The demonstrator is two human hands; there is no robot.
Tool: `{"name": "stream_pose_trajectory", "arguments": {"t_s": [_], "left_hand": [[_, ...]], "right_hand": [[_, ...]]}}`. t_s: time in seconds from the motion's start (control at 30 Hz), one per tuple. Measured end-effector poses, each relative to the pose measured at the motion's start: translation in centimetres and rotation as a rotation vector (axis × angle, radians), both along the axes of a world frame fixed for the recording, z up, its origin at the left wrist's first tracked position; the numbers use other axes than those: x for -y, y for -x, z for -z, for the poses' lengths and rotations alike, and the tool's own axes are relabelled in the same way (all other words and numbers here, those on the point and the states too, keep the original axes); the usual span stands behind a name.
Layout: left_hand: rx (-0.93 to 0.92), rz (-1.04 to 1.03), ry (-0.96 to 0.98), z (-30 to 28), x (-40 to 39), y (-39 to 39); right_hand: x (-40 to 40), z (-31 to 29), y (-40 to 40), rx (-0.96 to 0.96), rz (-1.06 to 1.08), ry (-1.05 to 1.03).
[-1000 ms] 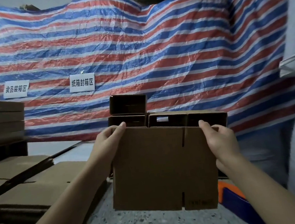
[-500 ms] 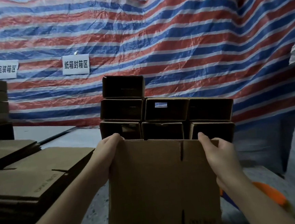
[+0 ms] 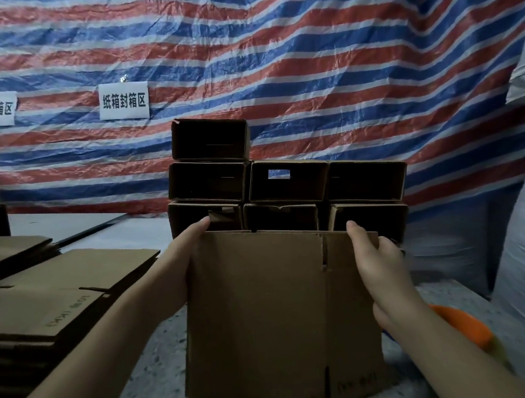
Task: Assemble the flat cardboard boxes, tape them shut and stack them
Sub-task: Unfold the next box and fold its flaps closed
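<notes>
Fingers of the left hand (image 3: 183,256) and right hand (image 3: 378,265) curl over the top corners of the flat cardboard box (image 3: 275,318), held upright on the near table (image 3: 151,389). Step judged: opening it square; folding the flaps follows.

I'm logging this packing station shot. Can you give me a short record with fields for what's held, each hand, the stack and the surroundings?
held: cardboard box, upright on the table
left hand: grips the box's top left corner
right hand: grips its top right corner
stack: assembled boxes behind, open sides facing the camera
left side: pile of flat boxes
backdrop: striped tarp
</notes>
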State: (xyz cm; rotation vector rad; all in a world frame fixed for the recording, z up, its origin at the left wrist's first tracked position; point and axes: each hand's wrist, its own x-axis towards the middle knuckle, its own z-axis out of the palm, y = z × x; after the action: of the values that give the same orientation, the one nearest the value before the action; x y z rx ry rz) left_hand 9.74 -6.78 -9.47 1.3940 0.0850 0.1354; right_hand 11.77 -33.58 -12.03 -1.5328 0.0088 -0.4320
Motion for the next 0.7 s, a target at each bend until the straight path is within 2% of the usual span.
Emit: {"name": "stream_pose_trajectory", "arguments": {"t_s": [0.13, 0.23, 0.3, 0.4, 0.47, 0.6, 0.7], "left_hand": [[-0.009, 0.044, -0.039, -0.8, 0.6, 0.8], [0.106, 0.251, -0.133, -0.8, 0.3, 2.7], [0.120, 0.317, -0.045, -2.0, 1.4, 3.5], [0.139, 0.245, 0.037, -2.6, 3.8, 3.3], [0.182, 0.184, 0.088, -0.9, 3.9, 2.8], [0.280, 0.266, -0.024, 0.7, 4.6, 2.3], [0.207, 0.171, -0.053, 1.2, 5.3, 1.4]], "right_hand": [[-0.2, 0.0, 0.2, 0.022, -0.018, -0.060], [0.2, -0.3, 0.2, 0.085, -0.055, -0.073], [0.7, -0.7, 0.1, 0.126, -0.157, -0.056], [1.6, -1.2, 0.0, 0.119, -0.430, -0.170], [2.0, -0.7, -0.4, 0.108, -0.525, -0.220], [2.1, 1.2, -1.3, 0.024, -0.368, -0.278], [2.0, 2.0, -1.4, -0.064, -0.321, -0.284]]}}
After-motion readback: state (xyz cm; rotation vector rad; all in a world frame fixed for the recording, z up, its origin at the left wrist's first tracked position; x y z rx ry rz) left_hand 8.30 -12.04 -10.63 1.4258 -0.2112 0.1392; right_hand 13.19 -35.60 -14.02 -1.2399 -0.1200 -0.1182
